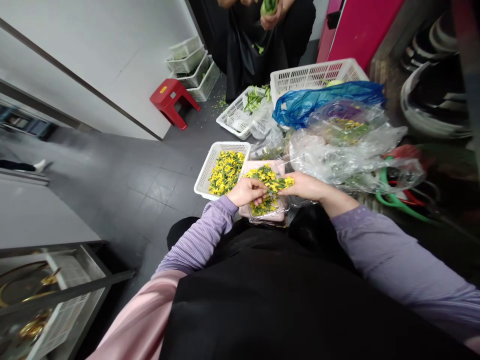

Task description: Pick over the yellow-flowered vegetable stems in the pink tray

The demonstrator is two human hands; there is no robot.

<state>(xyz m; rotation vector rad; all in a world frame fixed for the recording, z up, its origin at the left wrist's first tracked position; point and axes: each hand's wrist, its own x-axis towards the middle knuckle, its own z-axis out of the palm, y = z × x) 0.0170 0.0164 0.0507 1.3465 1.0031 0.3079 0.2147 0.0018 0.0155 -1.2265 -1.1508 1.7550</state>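
Observation:
Several small yellow flowers with green stems [287, 182] stick out from the fingers of my right hand [304, 186], which is closed on them. My left hand [247, 191] is closed in a pinch beside them, its fingertips over the flowers; what lies between them is too small to make out. Under both hands sits a pink tray [245, 212] with clear plastic wrap around its front, heaped with more yellow flowers [265, 206]. Left of it, touching or nearly so, a white perforated basket [202, 183] holds many yellow flowers with green stems.
Clear plastic bags [330, 160] and a blue bag [300, 107] crowd the right side, by a large white crate [307, 77]. Green-handled scissors [386, 192] lie there. A red stool [170, 95] and stacked baskets [204, 82] stand behind. Opposite, a person's hand [272, 20] holds a green vegetable.

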